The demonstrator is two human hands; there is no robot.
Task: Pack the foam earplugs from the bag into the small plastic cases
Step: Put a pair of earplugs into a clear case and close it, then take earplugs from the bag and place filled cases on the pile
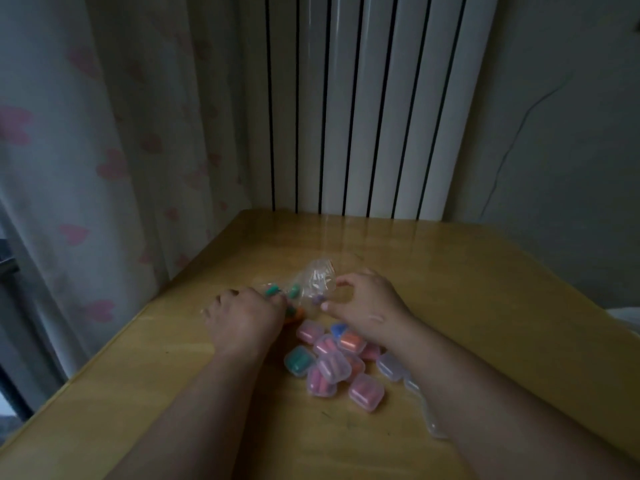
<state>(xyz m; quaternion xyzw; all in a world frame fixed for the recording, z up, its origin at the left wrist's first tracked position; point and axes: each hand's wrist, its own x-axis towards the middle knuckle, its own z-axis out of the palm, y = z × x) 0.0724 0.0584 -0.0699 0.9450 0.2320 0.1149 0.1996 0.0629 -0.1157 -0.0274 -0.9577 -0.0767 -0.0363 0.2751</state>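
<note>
clear plastic bag (313,282), lying on the wooden table (467,278) just beyond my two hands. my left hand (242,317) is knuckles-up with its fingers curled over the bag's left end, gripping it; the fingertips are hidden beneath the hand. my right hand (367,306) is half closed, forefinger above and thumb below, pinching the bag's crumpled right edge. contents of the bag: loose foam earplugs (273,289), two green ones near my left knuckles, a purple one close to my right thumb, and an orange one at the lower edge, partly covered by my left hand. nearer to me, between my forearms, lies a heap of small plastic cases (332,362), touching and overlapping one another. most hold pink plugs; one holds green, one orange, one blue. a paler case (389,365) rests against my right forearm; its contents cannot be made out. behind the table: a white ribbed radiator (363,98) and, at left, a curtain (86,133) printed with pink hearts.
</note>
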